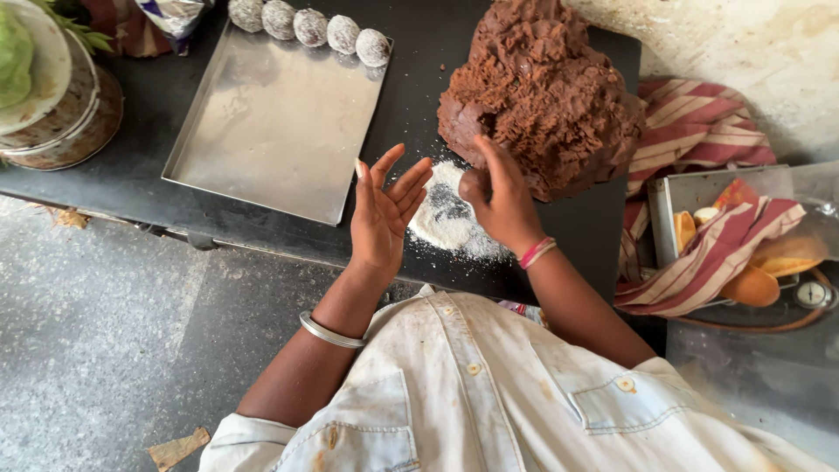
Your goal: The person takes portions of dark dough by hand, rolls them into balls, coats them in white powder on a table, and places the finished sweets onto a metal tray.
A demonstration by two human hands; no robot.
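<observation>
Right at the edge of the big brown dough mound (544,92), the right hand (498,197) curls closed around a small piece of dough (473,185), its fingers touching the mound's lower left side. Just beside it, the left hand (383,210) is held open, palm turned toward the right, fingers spread and holding nothing. Below both hands lies a patch of white powder (447,218) on the dark table (411,96). Farther left sits a steel tray (271,122) with five coated balls (310,24) along its far rim. A striped cloth (708,253) lies to the right.
</observation>
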